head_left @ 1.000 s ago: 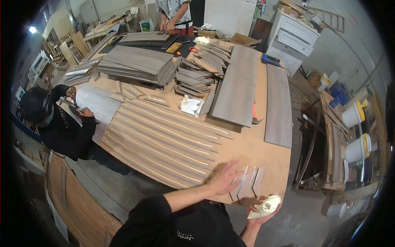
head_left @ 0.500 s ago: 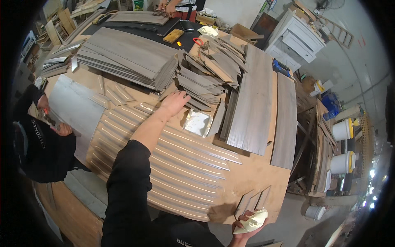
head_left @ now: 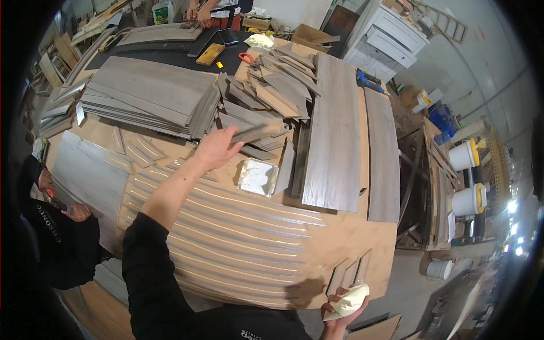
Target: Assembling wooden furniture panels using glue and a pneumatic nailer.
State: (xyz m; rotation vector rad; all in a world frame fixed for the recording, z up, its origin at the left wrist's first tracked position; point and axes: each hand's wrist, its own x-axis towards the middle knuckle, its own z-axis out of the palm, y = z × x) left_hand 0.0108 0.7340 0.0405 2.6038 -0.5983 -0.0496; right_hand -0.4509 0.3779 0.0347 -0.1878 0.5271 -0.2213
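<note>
My left hand point(head_left: 215, 149) reaches across the table and grips the near end of a grey wood strip point(head_left: 256, 131). The strip is blurred and tilts over a heap of loose angled offcuts point(head_left: 283, 85). In my right hand point(head_left: 328, 313), low at the table's front edge, is a plump cream-coloured piping bag point(head_left: 348, 301). Beside that bag lie a few short slanted grey pieces point(head_left: 345, 275). Rows of grey strips point(head_left: 226, 238), each with a thin pale bead along it, cover the table below my left arm. A square white tray point(head_left: 258, 177) smeared with white paste sits near my left hand.
Stacked grey boards point(head_left: 147, 90) stand at the back left; long planks point(head_left: 337, 136) lie to the right, near a blue tool point(head_left: 369, 81). A co-worker point(head_left: 62, 232) works at the left, another person's hands point(head_left: 199, 14) at the far end. White buckets point(head_left: 466, 154) stand at far right.
My left hand has lifted a grey strip off the heap and drawn back slightly. The view has shifted, moving the table leftward in the picture. My right hand still holds the bag.
</note>
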